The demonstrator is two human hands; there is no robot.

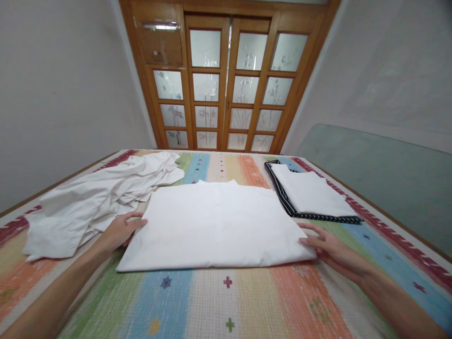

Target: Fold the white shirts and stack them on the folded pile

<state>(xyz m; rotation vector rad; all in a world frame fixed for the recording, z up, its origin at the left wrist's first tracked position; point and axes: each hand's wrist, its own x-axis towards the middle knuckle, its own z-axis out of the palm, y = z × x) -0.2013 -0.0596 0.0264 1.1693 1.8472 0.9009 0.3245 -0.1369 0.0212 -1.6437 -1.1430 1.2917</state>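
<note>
A white shirt (219, 226) lies in the middle of the bed-like surface, folded into a wide rectangle with what looks like its collar at the far edge. At its left edge, my left hand (125, 230) pinches the cloth, fingertips on top and the other fingers partly hidden. My right hand (328, 247) grips the near right edge in the same way, with some fingers out of sight under the fabric. Left of my left hand, a crumpled white garment (95, 202) is spread out.
A smaller folded white garment (314, 190) rests on a black striped folded cloth (282, 195) at the right. Underneath everything is a colourful striped cover (212, 301). Beyond stand wooden doors with glass panes (226, 84); a pale green panel (381, 174) borders the right side.
</note>
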